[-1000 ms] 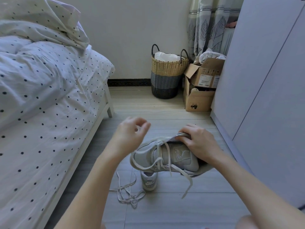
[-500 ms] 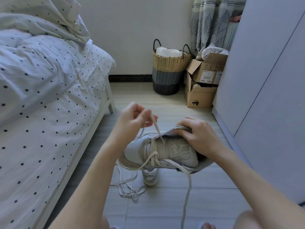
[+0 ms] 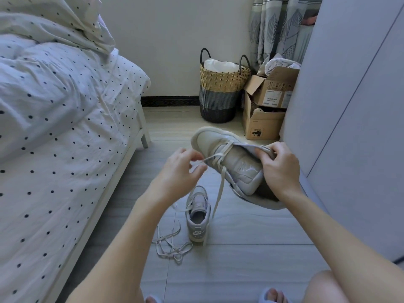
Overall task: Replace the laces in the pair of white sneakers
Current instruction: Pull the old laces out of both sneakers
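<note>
The right hand (image 3: 278,169) is gripping the tongue of a raised sneaker (image 3: 231,162), toe pointing away. The left hand (image 3: 182,171), just left of that grip, is pinching a lace (image 3: 220,189) whose other end is dangling below. Beneath the hands, a second sneaker (image 3: 197,215) and loose laces (image 3: 172,246) are lying on the floor (image 3: 251,259).

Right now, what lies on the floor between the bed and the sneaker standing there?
In the head view, a loose lace lies tangled on the floor between the bed and the sneaker.
</note>
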### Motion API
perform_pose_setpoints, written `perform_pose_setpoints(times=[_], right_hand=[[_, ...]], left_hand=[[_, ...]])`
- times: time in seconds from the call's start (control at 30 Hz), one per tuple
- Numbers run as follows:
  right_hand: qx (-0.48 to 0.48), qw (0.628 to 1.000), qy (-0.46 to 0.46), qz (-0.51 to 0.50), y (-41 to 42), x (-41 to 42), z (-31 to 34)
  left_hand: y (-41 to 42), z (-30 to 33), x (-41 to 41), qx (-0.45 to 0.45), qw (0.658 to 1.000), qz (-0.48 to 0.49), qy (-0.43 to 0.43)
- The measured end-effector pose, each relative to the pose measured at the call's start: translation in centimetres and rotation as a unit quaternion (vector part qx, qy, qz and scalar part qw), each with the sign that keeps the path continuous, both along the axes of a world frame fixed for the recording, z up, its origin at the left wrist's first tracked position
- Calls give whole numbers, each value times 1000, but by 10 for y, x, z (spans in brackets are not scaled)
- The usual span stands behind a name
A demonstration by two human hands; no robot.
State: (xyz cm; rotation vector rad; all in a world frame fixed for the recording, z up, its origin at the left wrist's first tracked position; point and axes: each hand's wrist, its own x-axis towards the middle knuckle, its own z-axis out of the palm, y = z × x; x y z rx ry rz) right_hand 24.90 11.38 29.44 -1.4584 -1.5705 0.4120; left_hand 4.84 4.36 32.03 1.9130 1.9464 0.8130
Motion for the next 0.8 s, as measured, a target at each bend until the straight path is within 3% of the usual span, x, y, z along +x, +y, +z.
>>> perform_pose_setpoints(times=[0.2,0.4,0.5,0.67,0.8], right_hand=[[16,997,77,18,-9,-12,7],[18,992,127,22,-14,-24,7],[-11,985,170,7,-11,-27,4],[-70,964,255,-26,-5,-31,1],[-71,958,275,-33,-1,-33,0]], left_hand=[[12,-9,23,106,992,37,-55],[16,-9,26,99,984,123,-86],[13,-7,28,163,983,71,-32],[5,-6,36,203,969,-120,67],[4,1,31,204,978,-21,-45]])
